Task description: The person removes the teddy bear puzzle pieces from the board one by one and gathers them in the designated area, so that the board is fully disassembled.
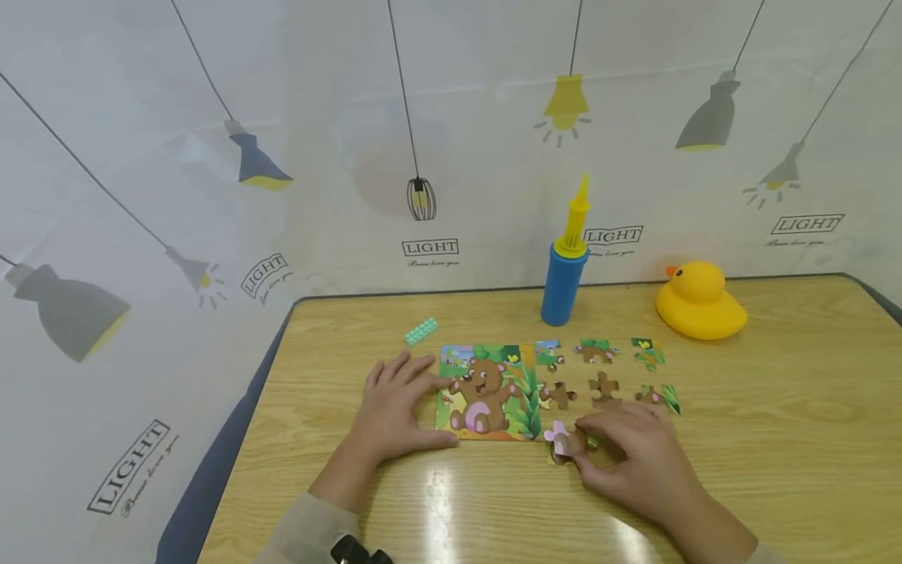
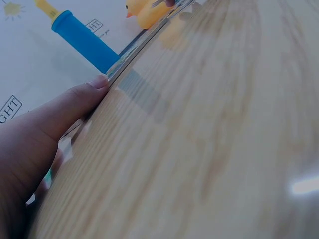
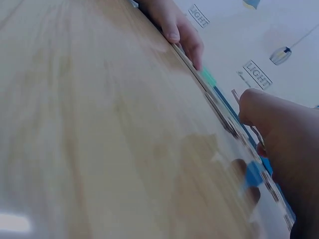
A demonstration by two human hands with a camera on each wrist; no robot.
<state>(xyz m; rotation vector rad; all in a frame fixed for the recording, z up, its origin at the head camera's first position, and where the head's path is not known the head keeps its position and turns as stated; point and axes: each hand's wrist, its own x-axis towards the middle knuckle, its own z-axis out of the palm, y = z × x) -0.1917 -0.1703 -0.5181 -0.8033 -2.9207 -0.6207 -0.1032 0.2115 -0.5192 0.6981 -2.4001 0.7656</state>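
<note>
A flat picture board with a brown bear on it lies on the wooden table. My left hand rests at its left side, fingers spread, thumb by the lower left corner and forefinger over the left edge; in the left wrist view the thumb tip touches the board's edge. Between thumb and forefinger, my right hand pinches a pink-and-brown jigsaw piece, tilted up over another piece at the board's lower right. Several loose jigsaw pieces lie in rows to the right, among them a plain brown one.
Behind the pieces stands a blue hand pump with a yellow nozzle. A yellow rubber duck sits at the back right. A mint-green toy brick lies behind the board. A printed backdrop rises along the back edge of the table.
</note>
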